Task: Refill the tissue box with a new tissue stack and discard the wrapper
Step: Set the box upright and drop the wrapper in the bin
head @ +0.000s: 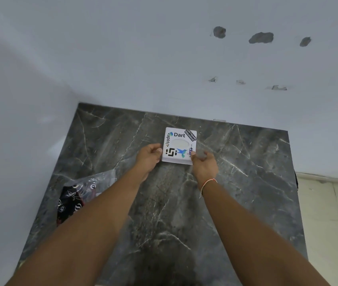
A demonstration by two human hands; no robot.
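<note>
The square white sticker-covered tissue box (179, 145) sits mid-bench on the dark veined marble bench (246, 182), straight ahead of me. My left hand (149, 156) and right hand (204, 165) pinch its near corners, equally close. The crumpled clear plastic wrapper (81, 195) lies near-left, by my left forearm.

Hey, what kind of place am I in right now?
Probably a plain room in a home, at a corner counter. A dark marble countertop meets bare white walls with patched holes, and a sticker-covered tissue box sits between your hands beside a crumpled plastic wrapper.
</note>
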